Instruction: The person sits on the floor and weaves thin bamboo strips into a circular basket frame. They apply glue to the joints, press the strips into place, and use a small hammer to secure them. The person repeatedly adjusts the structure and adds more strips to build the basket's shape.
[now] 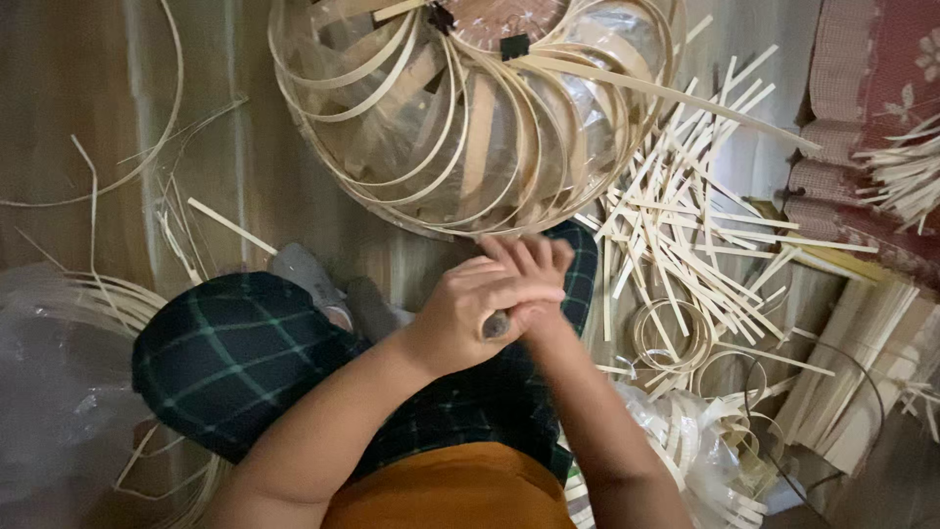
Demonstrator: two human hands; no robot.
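at nine o'clock a clear plastic bag (49, 392) lies on the wooden floor (88, 88) with thin loose strips (117, 294) curling over it. just right of it a knee in dark green checked trousers (230, 358) rises toward the middle. the left hand (470, 309) is curled tight round a dark tool handle (495, 324) at the centre, fingers pressed together. the right hand (534, 269) sits against it on the far side, fingers (534, 257) half folded over the left; what it grips i cannot tell. at twelve o'clock, just above the hands, rests a round frame of bent bamboo hoops (470, 108). at three o'clock lie scattered flat bamboo strips (685, 235), small coiled rings (674, 333) and a red patterned mat (881, 88)
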